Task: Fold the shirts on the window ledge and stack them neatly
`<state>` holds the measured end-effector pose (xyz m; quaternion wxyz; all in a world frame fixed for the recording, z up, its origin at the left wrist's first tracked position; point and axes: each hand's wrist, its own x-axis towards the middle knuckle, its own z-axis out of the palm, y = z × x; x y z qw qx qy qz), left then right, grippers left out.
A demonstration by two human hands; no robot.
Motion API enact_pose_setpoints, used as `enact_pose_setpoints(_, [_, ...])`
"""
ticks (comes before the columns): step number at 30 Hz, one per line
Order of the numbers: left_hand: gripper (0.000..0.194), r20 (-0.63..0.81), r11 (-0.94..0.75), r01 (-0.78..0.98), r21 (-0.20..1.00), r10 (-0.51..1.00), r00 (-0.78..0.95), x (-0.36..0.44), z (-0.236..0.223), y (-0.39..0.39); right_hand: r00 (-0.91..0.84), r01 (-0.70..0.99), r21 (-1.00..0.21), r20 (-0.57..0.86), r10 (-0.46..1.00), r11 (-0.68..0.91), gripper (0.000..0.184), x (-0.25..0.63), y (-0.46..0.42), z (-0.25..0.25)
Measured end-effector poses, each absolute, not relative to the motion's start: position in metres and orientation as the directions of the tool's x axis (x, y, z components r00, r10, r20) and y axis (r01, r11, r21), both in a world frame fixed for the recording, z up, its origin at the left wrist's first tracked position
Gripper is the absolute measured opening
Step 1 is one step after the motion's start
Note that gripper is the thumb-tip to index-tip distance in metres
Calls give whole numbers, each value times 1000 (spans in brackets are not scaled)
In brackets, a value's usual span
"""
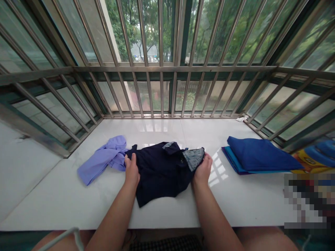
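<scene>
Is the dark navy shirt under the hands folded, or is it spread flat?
Partly folded: the dark navy shirt lies uneven, with its patterned inner side turned up beside the right hand.

A glossy white tile ledge runs beneath stainless-steel window bars, with green leafy trees beyond the glass and soft daylight gleaming on the tile
</scene>
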<state>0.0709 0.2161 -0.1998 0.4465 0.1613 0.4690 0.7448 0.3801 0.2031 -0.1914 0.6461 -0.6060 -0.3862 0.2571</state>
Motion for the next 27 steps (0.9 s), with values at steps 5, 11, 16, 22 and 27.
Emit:
enact_pose_setpoints(5, [100,388,-289,341,894,881,-270,94,-203,204,271,588,-775,456,848,229,74,350,204,-196])
enact_pose_setpoints(11, [92,271,-376,816,439,921,279,105,-215,209,121,720,-688,246,962,86,30,339,204,-199])
enact_pose_setpoints(16, [96,246,-413,788,456,910,334,106,-208,209,34,-132,-991,-36,999,-31,44,339,197,-191])
enact_pose_setpoints(22, [14,222,-375,617,692,923,313,100,-199,202,-59,-704,-679,-236,970,-208,56,339,206,-193])
enact_pose_setpoints(27, [35,208,-27,308,951,793,-573,69,-207,203,316,-736,-671,-227,921,87,53,361,225,-199])
